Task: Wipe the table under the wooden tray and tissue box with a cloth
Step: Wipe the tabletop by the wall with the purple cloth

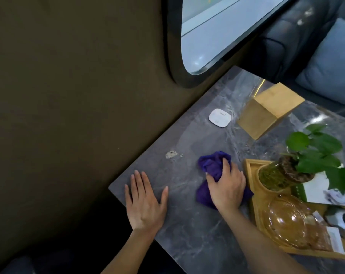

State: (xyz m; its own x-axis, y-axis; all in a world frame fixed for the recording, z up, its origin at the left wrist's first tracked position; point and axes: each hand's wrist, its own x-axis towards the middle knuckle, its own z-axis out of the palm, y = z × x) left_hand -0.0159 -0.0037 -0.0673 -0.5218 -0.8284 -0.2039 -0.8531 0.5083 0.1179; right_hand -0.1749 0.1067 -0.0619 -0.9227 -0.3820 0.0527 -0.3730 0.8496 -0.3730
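Closest to me, the person's left hand (pixel 145 202) lies flat on the grey marble table (pixel 189 240), palm down, fingers spread wide and holding nothing, near the table's corner by the dark wall (pixel 68 95). Just to its right, the right hand (pixel 226 186) presses down on a crumpled purple cloth (pixel 213 165), fingers curled over the bunched fabric so that it is gripped against the tabletop; part of the cloth pokes out ahead of the fingers and part spills from under the wrist.

Right beside that hand, touching or nearly touching the cloth's edge, sits the wooden tray (pixel 248 165) along the right side of the table. It holds a clear glass vase (pixel 274 177) with a leafy green plant (pixel 322 153), an amber glass bowl (pixel 290 220) nearer to me, and some white cards and small dark items I cannot make out.

A little beyond the cloth, toward the wall, there is a pale crusty stain (pixel 171 154) on the marble. Farther on lies a small white rounded square device (pixel 219 117), flat on the surface. Just past it to the right stands the wooden tissue box (pixel 266 111), well apart from the tray. Behind everything runs a rounded window (pixel 217 32) and, at the far right, a dark seat with a pale blue cushion (pixel 330 62).
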